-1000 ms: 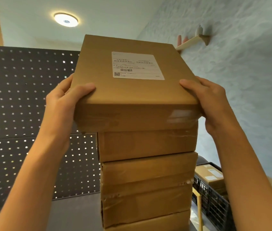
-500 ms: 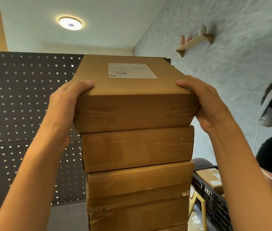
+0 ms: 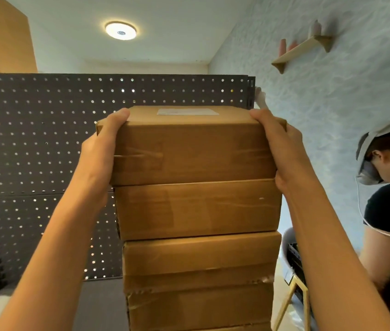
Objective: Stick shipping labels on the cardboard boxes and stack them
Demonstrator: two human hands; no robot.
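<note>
1. Left hand point(image 3: 98, 154) and right hand point(image 3: 282, 149) grip the top box point(image 3: 189, 151) by its sides, thumbs curled over its upper edge.
2. It sits on the stack of boxes point(image 3: 198, 235), shipping label point(image 3: 188, 112) on top.
3. A pegboard point(image 3: 34, 139) stands behind.

Top cardboard box point(image 3: 194, 151): plain brown, closed, level, clear tape across its near face. It sits on the stack point(image 3: 198, 259) of like boxes, its near face slightly left of the box beneath. White shipping label point(image 3: 187, 112) lies flat on its top face, toward the far edge; print illegible.
</note>
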